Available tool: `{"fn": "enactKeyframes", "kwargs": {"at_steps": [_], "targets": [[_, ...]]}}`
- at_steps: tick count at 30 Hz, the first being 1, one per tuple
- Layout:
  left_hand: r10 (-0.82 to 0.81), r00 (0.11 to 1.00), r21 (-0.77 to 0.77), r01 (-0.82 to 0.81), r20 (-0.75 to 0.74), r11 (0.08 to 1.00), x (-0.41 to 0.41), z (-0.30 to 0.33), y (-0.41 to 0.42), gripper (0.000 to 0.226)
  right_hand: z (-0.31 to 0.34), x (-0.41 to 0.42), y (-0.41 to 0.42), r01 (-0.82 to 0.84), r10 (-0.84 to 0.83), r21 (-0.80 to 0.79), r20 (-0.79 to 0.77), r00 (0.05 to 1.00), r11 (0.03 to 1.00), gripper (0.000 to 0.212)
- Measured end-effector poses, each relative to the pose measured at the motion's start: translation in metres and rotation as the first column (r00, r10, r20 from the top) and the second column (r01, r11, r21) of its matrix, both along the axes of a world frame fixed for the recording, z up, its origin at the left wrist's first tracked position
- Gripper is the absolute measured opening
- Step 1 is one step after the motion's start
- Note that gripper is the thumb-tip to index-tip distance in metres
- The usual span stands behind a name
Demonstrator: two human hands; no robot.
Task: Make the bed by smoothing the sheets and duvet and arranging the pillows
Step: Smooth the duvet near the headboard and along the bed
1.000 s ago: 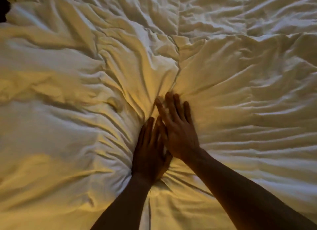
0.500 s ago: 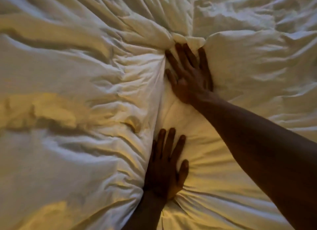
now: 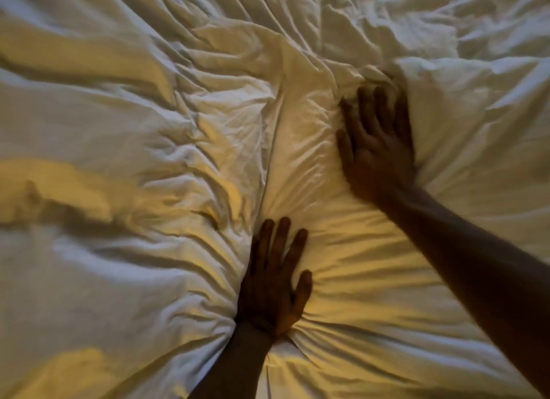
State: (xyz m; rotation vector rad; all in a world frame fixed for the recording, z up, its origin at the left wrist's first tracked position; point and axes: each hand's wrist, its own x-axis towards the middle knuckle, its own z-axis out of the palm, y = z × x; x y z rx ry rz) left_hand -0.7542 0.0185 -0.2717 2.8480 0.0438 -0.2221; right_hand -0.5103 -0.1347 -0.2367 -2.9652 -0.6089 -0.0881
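One white duvet (image 3: 125,136) lay rumpled across the whole bed, filling everything I could see, creased in folds that fanned out from under my two hands. My left hand (image 3: 275,282) pressed flat on it near me, fingers straight and spread. My right hand (image 3: 378,148) lay farther up and to the right, well apart from the left, palm down, fingers extended against a raised fold, slightly blurred.
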Motion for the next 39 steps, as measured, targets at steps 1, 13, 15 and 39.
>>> {"fn": "enactKeyframes", "kwargs": {"at_steps": [1,13,15,39], "targets": [[0.001,1.0,0.004,-0.001,0.001,1.0,-0.001,0.001,-0.001,0.07,0.0,-0.026,0.005,0.009,-0.009,0.02,-0.015,1.0,1.0,0.059],[0.084,0.991,-0.058,-0.078,0.103,0.995,-0.005,0.079,0.002,0.063,0.006,-0.167,0.04,0.138,-0.052,0.243,-0.329,0.943,0.96,0.063],[0.09,0.987,-0.033,-0.087,0.134,0.996,-0.01,0.117,0.015,0.065,0.023,-0.169,0.066,0.171,0.011,0.408,-0.407,0.913,0.897,0.066],[0.435,0.866,-0.087,-0.427,0.246,0.9,-0.076,0.105,0.249,0.066,0.08,-0.113,0.345,-0.561,0.559,0.09,0.054,0.828,0.823,0.058]]}}
